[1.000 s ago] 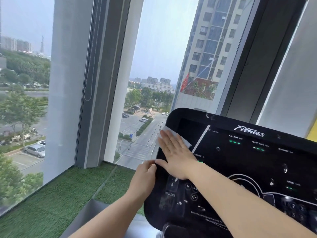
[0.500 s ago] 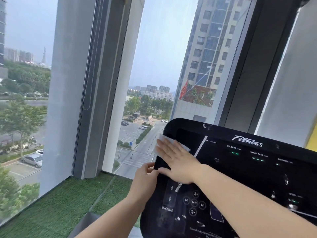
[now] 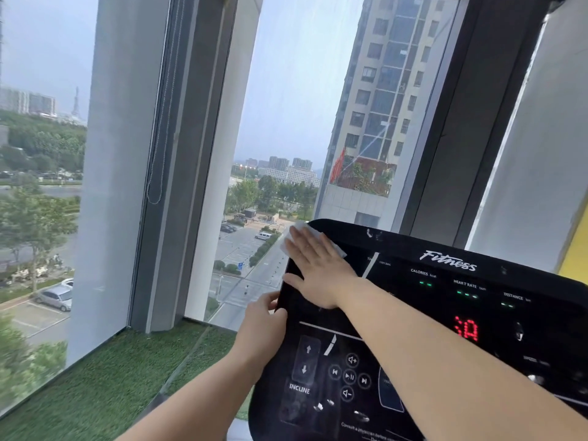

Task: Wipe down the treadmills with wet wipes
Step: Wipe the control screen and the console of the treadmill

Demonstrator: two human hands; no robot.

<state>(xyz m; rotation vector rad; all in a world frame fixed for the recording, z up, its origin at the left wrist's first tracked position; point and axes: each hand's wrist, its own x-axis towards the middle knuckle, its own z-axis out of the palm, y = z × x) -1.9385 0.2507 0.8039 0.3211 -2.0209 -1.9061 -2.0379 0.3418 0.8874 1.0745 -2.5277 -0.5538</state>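
Where your right hand (image 3: 318, 272) lies flat with its fingers straight and close together, it presses the white wipe (image 3: 300, 235) onto the top left corner of the console (image 3: 445, 316). The wipe pokes out past your fingertips and a little over the console's upper edge; the rest of it is hidden under your palm. Your right forearm crosses the black panel from the lower right.

Your left hand (image 3: 262, 323) sits just below the right one, its fingers curled round the console's left edge, gripping it. The two hands are near each other but not touching.

On the panel, small green lights glow under the labels for calories, heart rate and distance. Red digits (image 3: 466, 331) shine further down, partly cut off by your arm. The incline arrows and media buttons sit at the lower left.

Beyond the console is a tall window (image 3: 286, 106) with a dark frame, and a beaded cord (image 3: 156, 154) hangs beside it. Green turf (image 3: 95, 393) covers the ledge below the glass. Outside you see a high-rise, trees, a road and a parked silver car (image 3: 55, 296).
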